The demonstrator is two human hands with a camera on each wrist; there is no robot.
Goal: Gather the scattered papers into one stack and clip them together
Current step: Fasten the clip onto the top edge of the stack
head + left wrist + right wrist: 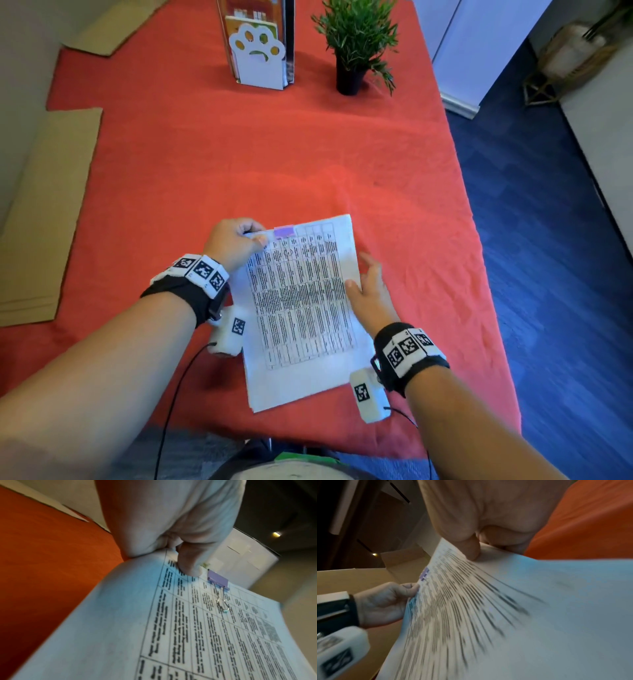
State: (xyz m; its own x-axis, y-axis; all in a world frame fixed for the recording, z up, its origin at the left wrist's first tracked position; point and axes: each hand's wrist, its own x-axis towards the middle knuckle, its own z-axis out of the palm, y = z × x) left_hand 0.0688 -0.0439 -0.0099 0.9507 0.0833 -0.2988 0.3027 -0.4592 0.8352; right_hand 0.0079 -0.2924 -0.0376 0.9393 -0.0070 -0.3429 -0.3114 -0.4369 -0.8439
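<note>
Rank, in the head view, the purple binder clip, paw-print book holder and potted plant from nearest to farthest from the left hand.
From the left hand:
1. Purple binder clip, just right of the fingers, on the paper stack's top edge.
2. Paw-print book holder, far side of the table, roughly straight ahead.
3. Potted plant, far side, right of the holder.

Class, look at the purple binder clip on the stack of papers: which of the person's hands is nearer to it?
Left. The left hand pinches the papers right beside the purple binder clip; the right hand holds their right edge, farther off.
</note>
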